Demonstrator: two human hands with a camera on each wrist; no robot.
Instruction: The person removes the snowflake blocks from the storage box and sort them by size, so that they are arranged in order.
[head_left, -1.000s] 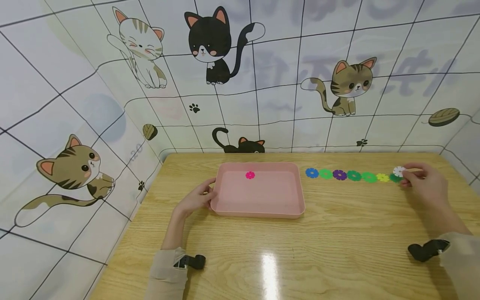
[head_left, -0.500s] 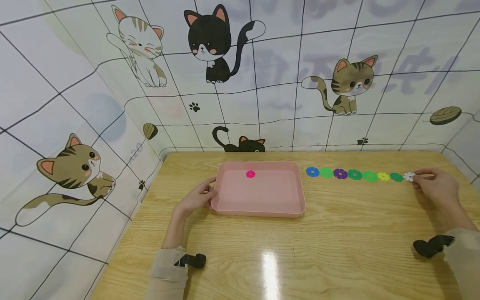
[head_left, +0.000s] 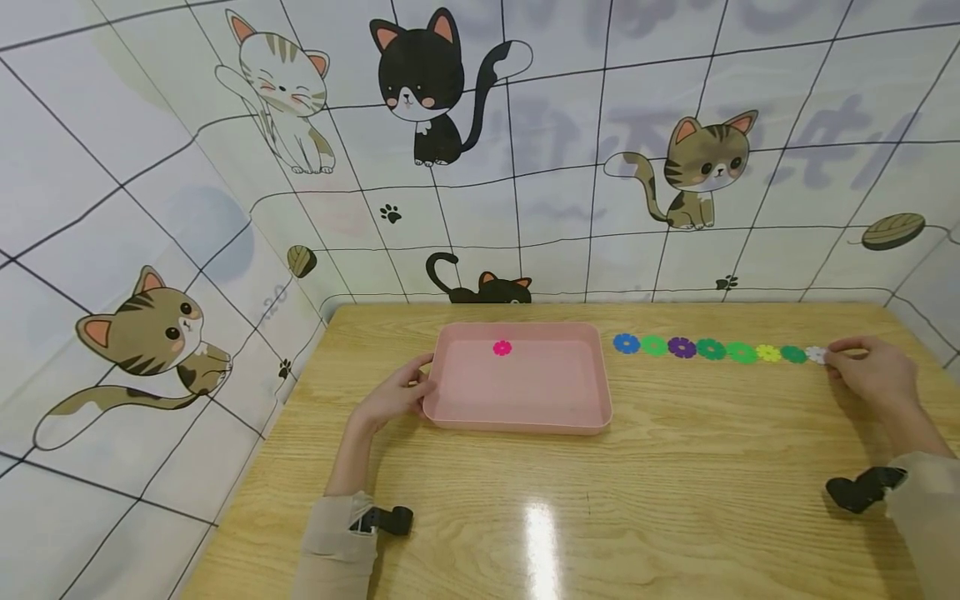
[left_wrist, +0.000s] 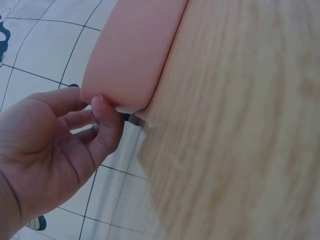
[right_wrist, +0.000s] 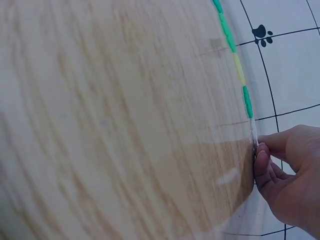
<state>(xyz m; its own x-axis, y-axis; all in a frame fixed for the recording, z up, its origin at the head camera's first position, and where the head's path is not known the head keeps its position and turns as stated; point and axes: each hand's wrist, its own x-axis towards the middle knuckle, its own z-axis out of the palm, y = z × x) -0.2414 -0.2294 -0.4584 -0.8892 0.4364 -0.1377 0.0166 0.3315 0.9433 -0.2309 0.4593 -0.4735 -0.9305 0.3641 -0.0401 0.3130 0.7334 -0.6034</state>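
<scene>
My left hand (head_left: 393, 392) holds the left side of a shallow pink tray (head_left: 517, 429), thumb and fingers at its edge in the left wrist view. One pink flower-shaped disc (head_left: 502, 347) lies inside the tray. To the tray's right runs a row of flat flower discs: blue (head_left: 627, 343), light green (head_left: 654, 345), purple (head_left: 682, 347), then greens, a yellow disc (head_left: 768, 353) and a dark green disc (head_left: 793, 355). At the row's right end, my right hand (head_left: 873, 371) pinches a white flower disc (head_left: 815, 355) by its right edge, lying flat beside the dark green one.
The wooden table (head_left: 600, 517) meets a cat-patterned wall covering (head_left: 555, 208) at the back and left. A small black device is strapped at each wrist.
The white disc has come down from above the dark green disc to the table on its right, then slid slightly left. My left hand and the tray have stayed put.
</scene>
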